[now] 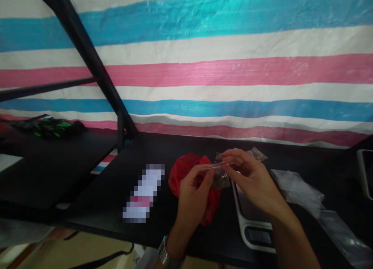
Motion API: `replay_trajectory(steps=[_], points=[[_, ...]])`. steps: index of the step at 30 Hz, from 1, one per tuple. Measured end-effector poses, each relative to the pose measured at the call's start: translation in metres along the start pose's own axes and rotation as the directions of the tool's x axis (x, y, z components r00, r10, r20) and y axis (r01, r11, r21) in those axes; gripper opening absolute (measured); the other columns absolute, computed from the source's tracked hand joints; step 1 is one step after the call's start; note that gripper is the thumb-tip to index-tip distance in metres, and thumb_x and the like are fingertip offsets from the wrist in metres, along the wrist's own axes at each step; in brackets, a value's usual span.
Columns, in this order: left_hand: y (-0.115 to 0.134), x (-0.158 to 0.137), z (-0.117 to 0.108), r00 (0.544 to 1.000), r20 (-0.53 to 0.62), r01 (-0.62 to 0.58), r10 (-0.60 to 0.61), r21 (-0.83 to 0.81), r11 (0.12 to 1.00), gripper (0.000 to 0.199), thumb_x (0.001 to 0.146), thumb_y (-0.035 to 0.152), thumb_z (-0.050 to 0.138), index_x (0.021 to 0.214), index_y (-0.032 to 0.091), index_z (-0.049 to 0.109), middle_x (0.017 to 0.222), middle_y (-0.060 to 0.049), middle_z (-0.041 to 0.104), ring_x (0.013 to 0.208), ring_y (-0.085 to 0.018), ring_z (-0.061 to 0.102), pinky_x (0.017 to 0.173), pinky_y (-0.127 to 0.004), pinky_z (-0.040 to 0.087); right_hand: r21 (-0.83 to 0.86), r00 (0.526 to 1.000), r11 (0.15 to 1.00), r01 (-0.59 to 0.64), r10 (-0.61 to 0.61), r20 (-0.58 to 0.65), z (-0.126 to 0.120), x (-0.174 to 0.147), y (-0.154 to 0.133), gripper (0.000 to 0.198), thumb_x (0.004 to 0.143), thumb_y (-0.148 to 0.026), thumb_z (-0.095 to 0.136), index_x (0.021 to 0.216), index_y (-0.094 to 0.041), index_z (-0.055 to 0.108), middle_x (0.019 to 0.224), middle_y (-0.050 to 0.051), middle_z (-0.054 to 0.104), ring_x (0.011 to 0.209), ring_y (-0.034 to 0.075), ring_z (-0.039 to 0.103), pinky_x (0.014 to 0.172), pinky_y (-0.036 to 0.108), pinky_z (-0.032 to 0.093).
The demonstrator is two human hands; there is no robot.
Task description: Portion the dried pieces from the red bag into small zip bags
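Note:
Between my two hands is a small clear plastic bag (pixel 220 181) with some dark small contents at its bottom. My left hand (pixel 194 189) pinches the left end of the bag's top edge between thumb and fingers. At the right end of that edge, my right hand (pixel 247 175) grips it the same way. A red plastic bag (pixel 183 168) lies crumpled behind and below my left hand. Under my right forearm sits a digital scale (pixel 244 232) with a white rim and a small display, partly hidden by the arm.
Flat clear plastic bags (pixel 300 189) lie to the right of the scale. Another small filled bag (pixel 258 154) rests behind my right hand. A blurred-out pale rectangle (pixel 144 193) lies left on the black table (pixel 96 206). A black metal post (pixel 96 70) rises at the left.

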State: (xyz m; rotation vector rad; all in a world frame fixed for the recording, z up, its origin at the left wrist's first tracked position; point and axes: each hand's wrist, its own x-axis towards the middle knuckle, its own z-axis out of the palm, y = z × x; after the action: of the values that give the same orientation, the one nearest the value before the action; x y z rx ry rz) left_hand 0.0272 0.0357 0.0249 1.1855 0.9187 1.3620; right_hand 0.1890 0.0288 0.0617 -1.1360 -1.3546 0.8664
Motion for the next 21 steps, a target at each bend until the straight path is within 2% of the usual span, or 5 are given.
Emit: replay_trajectory(steps=[4, 10, 16, 21], points=[[0.001, -0.006, -0.008, 0.999, -0.033, -0.037, 0.037, 0.023, 0.999, 0.022, 0.09, 0.039, 0.076, 0.092, 0.018, 0.083, 0.09, -0.004, 0.083, 0.084, -0.018, 0.076, 0.078, -0.024, 0.061, -0.038, 0.999, 0.999, 0.037, -0.038, -0.02, 0.009, 0.0, -0.006, 0.021, 0.089, -0.032, 0.076, 0.108, -0.026, 0.071, 0.092, 0.001, 0.075, 0.084, 0.017, 0.071, 0.075, 0.029, 0.057], [-0.005, -0.008, -0.009, 0.986, -0.161, -0.044, 0.036, -0.045, 0.998, 0.031, 0.087, 0.047, 0.079, 0.089, 0.017, 0.083, 0.088, -0.006, 0.083, 0.083, -0.021, 0.079, 0.078, -0.028, 0.064, 0.017, 1.0, 1.0, 0.017, -0.017, 0.008, 0.016, 0.002, -0.012, 0.038, 0.088, -0.033, 0.078, 0.123, -0.026, 0.067, 0.09, 0.0, 0.074, 0.082, 0.017, 0.072, 0.071, 0.028, 0.057], [-0.01, -0.005, -0.008, 0.984, -0.18, -0.027, 0.011, -0.082, 0.996, 0.034, 0.086, 0.05, 0.081, 0.087, 0.017, 0.082, 0.084, -0.005, 0.082, 0.077, -0.019, 0.077, 0.072, -0.027, 0.063, 0.001, 0.996, 1.0, 0.017, -0.017, -0.084, 0.017, 0.003, -0.01, 0.033, 0.084, -0.035, 0.081, 0.111, -0.025, 0.065, 0.079, -0.002, 0.072, 0.074, 0.018, 0.068, 0.068, 0.029, 0.055], [-0.012, -0.005, -0.011, 0.984, -0.179, -0.036, 0.02, -0.086, 0.996, 0.029, 0.086, 0.046, 0.081, 0.089, 0.017, 0.083, 0.086, -0.005, 0.083, 0.079, -0.019, 0.077, 0.073, -0.026, 0.063, -0.009, 1.0, 1.0, 0.018, -0.018, -0.004, 0.019, 0.003, -0.007, 0.04, 0.085, -0.032, 0.079, 0.122, -0.027, 0.065, 0.086, -0.001, 0.074, 0.08, 0.018, 0.07, 0.073, 0.029, 0.056]])
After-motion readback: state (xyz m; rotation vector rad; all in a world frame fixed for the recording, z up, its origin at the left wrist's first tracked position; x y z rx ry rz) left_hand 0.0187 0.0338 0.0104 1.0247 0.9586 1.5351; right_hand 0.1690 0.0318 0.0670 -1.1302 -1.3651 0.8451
